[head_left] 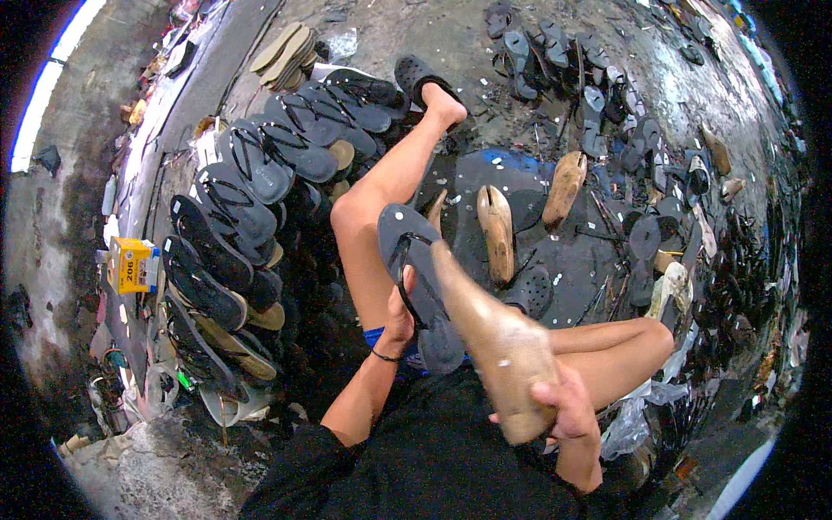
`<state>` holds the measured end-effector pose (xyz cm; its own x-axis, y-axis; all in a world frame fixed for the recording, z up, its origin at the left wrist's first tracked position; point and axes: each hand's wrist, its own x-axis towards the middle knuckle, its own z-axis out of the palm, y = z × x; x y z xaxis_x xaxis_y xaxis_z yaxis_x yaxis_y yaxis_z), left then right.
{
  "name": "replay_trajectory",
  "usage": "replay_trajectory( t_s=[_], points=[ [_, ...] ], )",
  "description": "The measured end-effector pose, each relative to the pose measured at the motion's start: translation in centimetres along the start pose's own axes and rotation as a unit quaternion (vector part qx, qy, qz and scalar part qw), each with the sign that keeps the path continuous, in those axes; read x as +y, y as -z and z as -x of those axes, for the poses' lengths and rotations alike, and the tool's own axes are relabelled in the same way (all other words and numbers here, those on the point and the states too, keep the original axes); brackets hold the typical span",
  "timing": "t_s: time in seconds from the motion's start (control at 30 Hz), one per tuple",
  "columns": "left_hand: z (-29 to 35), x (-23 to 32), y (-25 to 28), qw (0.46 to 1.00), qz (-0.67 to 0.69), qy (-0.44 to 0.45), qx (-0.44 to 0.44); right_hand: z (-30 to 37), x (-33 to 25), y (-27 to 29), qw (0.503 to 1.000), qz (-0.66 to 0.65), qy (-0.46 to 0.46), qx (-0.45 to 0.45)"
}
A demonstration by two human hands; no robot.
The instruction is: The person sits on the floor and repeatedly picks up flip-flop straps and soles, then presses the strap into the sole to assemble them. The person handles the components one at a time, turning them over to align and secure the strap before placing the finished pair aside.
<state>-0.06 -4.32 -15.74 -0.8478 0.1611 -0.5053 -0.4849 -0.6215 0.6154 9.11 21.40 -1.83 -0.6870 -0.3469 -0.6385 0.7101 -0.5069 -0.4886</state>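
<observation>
My left hand [400, 319] is closed around the edge of a dark grey thong sandal [440, 345], which stands tilted in front of me with its toe end up. My right hand [568, 403] grips the heel end of a pale wooden shoe last [507, 342]. The last's narrower toe end reaches up beside the sandal's strap. From this view I cannot tell whether the last's tip touches the strap. Part of the right fingers is hidden behind the last.
Rows of dark sandals [260, 169] curve along the left. Wooden lasts [496, 234] lie ahead on a dark mat, near a black clog [531, 290]. More dark sandals [592, 113] cover the far right. Beige soles [284, 56] are stacked far left; a yellow box [134, 265] stands left.
</observation>
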Motion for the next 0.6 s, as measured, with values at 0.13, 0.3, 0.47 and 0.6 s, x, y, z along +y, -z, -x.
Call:
replay_trajectory(
  t_s=[0.13,0.3,0.47,0.6],
  points=[
    [1.5,-0.9,0.1,0.993,0.073,0.014,-0.091,-1.9,1.4,-4.7,0.864,0.494,0.099,0.013],
    [2.6,-1.4,0.7,0.97,0.212,-0.019,-0.12,-4.4,3.4,-8.7,0.735,0.643,0.209,0.06],
    [2.2,-2.3,0.3,0.979,0.201,-0.015,-0.029,-4.1,2.7,-8.5,0.745,0.647,0.148,0.067],
    [1.8,-2.7,0.9,0.976,0.203,0.008,-0.075,-8.4,4.2,-9.0,0.68,0.674,0.269,0.107]
  ],
)
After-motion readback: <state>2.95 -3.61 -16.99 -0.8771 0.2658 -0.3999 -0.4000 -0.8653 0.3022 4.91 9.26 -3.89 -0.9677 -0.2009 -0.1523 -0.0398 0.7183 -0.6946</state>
